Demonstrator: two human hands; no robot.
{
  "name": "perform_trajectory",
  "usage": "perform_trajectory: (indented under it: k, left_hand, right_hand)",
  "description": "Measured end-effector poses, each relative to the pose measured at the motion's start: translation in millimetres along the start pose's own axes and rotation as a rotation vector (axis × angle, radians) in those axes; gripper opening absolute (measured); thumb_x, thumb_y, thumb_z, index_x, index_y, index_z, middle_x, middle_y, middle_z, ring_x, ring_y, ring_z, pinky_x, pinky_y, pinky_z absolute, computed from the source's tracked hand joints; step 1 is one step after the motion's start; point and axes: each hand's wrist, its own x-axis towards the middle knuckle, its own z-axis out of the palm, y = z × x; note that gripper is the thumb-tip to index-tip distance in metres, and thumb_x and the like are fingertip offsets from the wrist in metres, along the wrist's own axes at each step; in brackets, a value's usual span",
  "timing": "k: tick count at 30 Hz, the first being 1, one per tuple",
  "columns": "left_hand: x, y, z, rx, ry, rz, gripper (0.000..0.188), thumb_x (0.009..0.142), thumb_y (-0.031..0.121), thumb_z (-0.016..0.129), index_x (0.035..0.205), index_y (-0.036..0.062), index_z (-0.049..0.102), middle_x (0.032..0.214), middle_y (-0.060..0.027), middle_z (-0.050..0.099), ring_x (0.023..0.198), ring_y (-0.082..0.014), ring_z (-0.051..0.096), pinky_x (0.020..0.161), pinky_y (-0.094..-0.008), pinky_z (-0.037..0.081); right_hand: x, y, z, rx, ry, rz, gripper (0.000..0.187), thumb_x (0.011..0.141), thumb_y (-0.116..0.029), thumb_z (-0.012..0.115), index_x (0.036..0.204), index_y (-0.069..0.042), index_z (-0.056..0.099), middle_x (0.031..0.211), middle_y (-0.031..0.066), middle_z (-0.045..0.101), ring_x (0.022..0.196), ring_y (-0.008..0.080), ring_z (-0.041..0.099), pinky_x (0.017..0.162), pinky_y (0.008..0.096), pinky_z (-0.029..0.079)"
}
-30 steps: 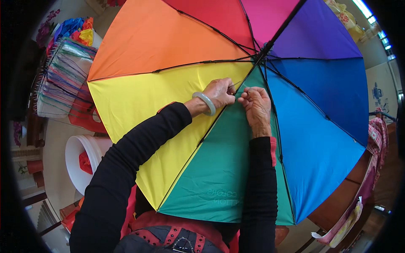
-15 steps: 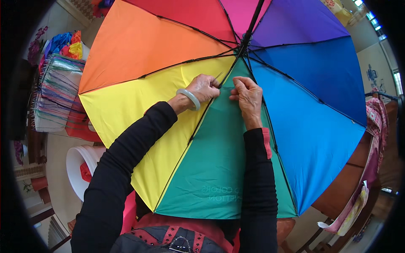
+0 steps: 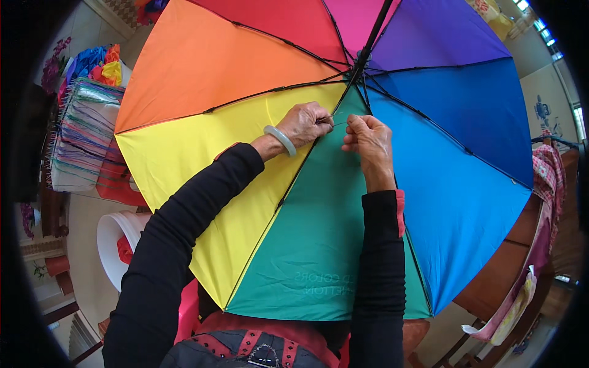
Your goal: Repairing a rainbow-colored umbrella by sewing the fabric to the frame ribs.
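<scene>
An opened rainbow umbrella (image 3: 313, 227) lies spread before me with its inner side up, its black ribs meeting at the hub near the top. Over the seam between its yellow and green panels, my left hand (image 3: 302, 124), with a pale bangle at the wrist, is closed in a pinch. My right hand (image 3: 371, 144) pinches too, just to the right over the green panel. A fine thread (image 3: 341, 124) runs across the short gap between the two sets of fingertips. A thin, needle-like tip shows by the left fingers, too small to make out for certain.
The black umbrella shaft (image 3: 372, 37) rises past the top edge. To the left are a white bucket (image 3: 109, 248) with something red inside, and a bundle of coloured threads (image 3: 86, 132) over a pale block. Cloths (image 3: 548, 178) hang at the right by brown furniture.
Both hands have shifted slightly to the right, and the thread between their fingertips shows more clearly. The umbrella has moved only slightly.
</scene>
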Motion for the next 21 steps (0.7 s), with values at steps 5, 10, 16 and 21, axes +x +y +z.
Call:
perform_trajectory:
  k: [5, 10, 16, 21]
  left_hand:
    - [3.4, -3.2, 0.3, 0.023, 0.014, 0.0, 0.015, 0.077, 0.014, 0.059, 0.078, -0.0012, 0.06, 0.069, -0.0075, 0.056, 0.063, -0.0143, 0.054, 0.058, -0.0283, 0.044]
    - [4.1, 10.0, -10.6, -0.144, -0.039, -0.396, 0.02, 0.075, 0.02, 0.058, 0.072, 0.0007, 0.058, 0.059, -0.0034, 0.051, 0.051, -0.0121, 0.047, 0.048, -0.0266, 0.039]
    - [7.8, 8.3, -11.3, -0.259, -0.093, -0.643, 0.021, 0.073, 0.025, 0.059, 0.067, 0.0057, 0.054, 0.056, 0.0009, 0.045, 0.044, -0.0083, 0.039, 0.041, -0.024, 0.031]
    - [9.2, 5.5, -13.4, -0.292, -0.126, -0.657, 0.022, 0.073, 0.024, 0.059, 0.062, 0.0071, 0.05, 0.052, 0.0022, 0.042, 0.042, -0.0071, 0.035, 0.039, -0.0242, 0.026]
  right_hand:
    - [1.5, 3.9, 0.2, 0.12, 0.003, 0.021, 0.017, 0.081, -0.015, 0.061, 0.074, 0.001, 0.058, 0.064, 0.0032, 0.055, 0.05, 0.0117, 0.053, 0.043, 0.0252, 0.048]
    - [-3.7, 4.9, -0.3, -0.172, -0.025, 0.016, 0.014, 0.079, -0.013, 0.061, 0.076, 0.001, 0.059, 0.066, 0.0046, 0.057, 0.054, 0.0115, 0.055, 0.045, 0.0254, 0.048]
    - [-2.9, 17.1, 0.9, -0.927, 0.034, -0.526, 0.009, 0.073, -0.01, 0.058, 0.073, -0.002, 0.062, 0.069, 0.0165, 0.059, 0.063, 0.028, 0.059, 0.057, 0.0377, 0.048]
    - [-5.1, 17.8, 13.2, -0.786, -0.047, -0.351, 0.01, 0.072, -0.013, 0.058, 0.071, -0.004, 0.063, 0.071, 0.0195, 0.058, 0.069, 0.0355, 0.056, 0.064, 0.0427, 0.045]
